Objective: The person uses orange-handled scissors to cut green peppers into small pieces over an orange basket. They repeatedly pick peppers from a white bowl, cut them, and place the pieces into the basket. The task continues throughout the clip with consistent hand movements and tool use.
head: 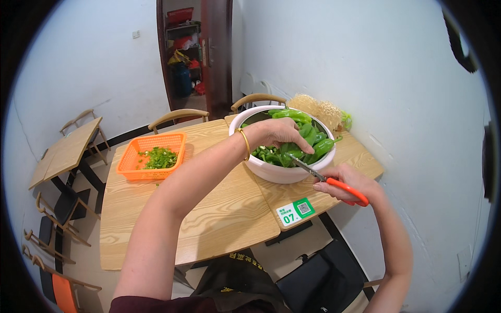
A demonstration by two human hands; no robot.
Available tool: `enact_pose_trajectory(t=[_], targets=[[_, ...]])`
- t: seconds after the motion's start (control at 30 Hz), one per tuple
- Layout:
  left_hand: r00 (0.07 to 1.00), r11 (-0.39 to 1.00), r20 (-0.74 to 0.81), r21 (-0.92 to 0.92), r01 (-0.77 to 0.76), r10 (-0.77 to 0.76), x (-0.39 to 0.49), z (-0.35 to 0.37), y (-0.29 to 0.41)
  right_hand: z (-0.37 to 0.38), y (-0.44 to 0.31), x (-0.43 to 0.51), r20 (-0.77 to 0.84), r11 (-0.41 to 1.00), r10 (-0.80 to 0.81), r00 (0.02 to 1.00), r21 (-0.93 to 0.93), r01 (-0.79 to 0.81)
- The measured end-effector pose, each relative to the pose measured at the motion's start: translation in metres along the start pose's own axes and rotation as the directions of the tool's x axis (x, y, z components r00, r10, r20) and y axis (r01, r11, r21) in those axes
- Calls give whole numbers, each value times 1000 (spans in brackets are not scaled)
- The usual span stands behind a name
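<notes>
A large white plastic basin point(274, 172) full of green peppers point(291, 115) stands on the wooden table. Over it, my left hand point(285, 135) is closed on a green pepper point(291, 150), which its fingers partly cover. My right hand point(344, 182), at the basin's near right rim, grips red-handled scissors point(346, 189). The scissors' blades reach over the rim to the pepper under my left fingers; their tips are partly lost among the green. Cut pepper pieces point(266, 154) lie in the basin's left part. To the left, an orange plastic basket point(150, 175) holds chopped green pieces point(159, 157).
Behind the basin, dried pale plant bunches point(315, 109) lie by the wall. A card with a printed code point(295, 212) is on the near table edge. Wooden chairs point(179, 113) stand beyond the table, and a black bag point(323, 277) is below at the right.
</notes>
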State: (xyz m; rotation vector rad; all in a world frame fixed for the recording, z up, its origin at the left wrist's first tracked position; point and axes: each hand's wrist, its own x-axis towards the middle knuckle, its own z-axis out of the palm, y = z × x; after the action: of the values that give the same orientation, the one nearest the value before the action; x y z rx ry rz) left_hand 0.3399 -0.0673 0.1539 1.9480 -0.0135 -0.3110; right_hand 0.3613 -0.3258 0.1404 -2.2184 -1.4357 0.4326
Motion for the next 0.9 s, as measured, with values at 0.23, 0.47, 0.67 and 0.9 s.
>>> enact_pose_trajectory(t=[0.23,0.47,0.67,0.9], targets=[[996,997,-77,59,-45,50,6,1,5,-18,1,14,196,965,208,958,116,-233],[995,978,-14,-185,-95,95,27,-14,-19,-15,8,18,165,939,207,964,244,-244],[991,979,22,-157,-129,135,39,-13,-33,-15,13,23,259,913,204,944,298,-280],[975,911,-99,-347,-221,199,30,-4,-37,-6,13,17,228,827,184,956,489,-276]])
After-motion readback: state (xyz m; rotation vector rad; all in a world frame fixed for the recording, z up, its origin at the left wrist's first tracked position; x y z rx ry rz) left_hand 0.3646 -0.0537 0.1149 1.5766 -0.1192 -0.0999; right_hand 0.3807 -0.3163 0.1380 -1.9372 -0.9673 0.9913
